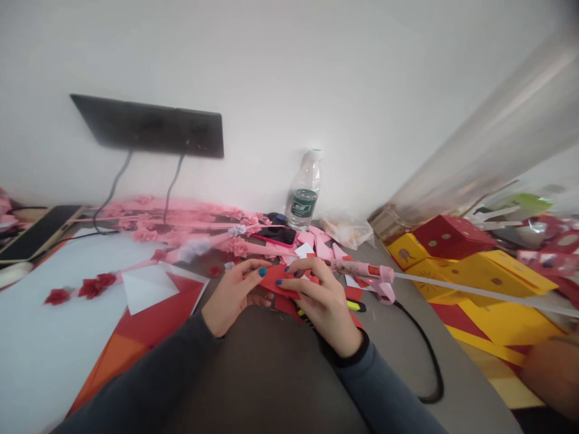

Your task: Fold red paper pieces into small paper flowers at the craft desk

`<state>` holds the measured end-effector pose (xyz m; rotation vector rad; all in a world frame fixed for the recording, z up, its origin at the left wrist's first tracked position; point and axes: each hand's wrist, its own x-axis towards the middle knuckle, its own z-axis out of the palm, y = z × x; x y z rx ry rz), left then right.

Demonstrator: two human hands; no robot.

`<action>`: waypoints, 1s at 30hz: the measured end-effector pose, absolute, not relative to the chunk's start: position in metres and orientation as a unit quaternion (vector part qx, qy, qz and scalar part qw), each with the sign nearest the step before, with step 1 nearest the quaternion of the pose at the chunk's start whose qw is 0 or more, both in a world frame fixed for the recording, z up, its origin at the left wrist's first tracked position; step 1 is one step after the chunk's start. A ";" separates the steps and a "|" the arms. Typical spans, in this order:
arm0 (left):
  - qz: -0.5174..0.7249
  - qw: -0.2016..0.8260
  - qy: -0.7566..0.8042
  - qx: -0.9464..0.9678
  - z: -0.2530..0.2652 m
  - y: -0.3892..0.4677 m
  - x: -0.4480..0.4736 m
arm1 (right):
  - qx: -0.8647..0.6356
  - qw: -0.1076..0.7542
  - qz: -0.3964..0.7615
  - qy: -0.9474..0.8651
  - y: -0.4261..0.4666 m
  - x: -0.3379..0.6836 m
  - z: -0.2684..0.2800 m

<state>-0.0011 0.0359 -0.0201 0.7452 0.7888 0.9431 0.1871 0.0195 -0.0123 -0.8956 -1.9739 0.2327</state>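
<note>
Between my two hands is a small piece of red paper [279,278], held just above the grey table. My left hand [235,294] pinches its left side, thumb on top. The fingers of my right hand [323,301] press on its right part. Partly under my right hand lies a yellow-and-black cutter [356,305]. Just behind, a pink glue gun [366,271] with a black cord rests among pink and white paper scraps [321,244]. More red paper lies beneath the hands, mostly covered by them.
A water bottle [305,187] stands by the wall behind a phone [277,235]. Pink paper flower stems [149,223] and red paper flowers [93,286] lie left, near white and red sheets [154,313]. Yellow and red boxes [452,241] sit right, beside another person's arm [552,367].
</note>
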 end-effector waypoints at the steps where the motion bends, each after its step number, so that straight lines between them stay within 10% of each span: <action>1: 0.435 0.744 0.367 0.350 -0.020 0.036 -0.001 | -0.365 0.453 0.088 -0.809 0.020 0.187 -0.012; 30: 0.395 0.590 0.397 0.582 -0.015 0.035 -0.001 | -0.456 0.479 0.380 -0.646 0.024 0.177 -0.020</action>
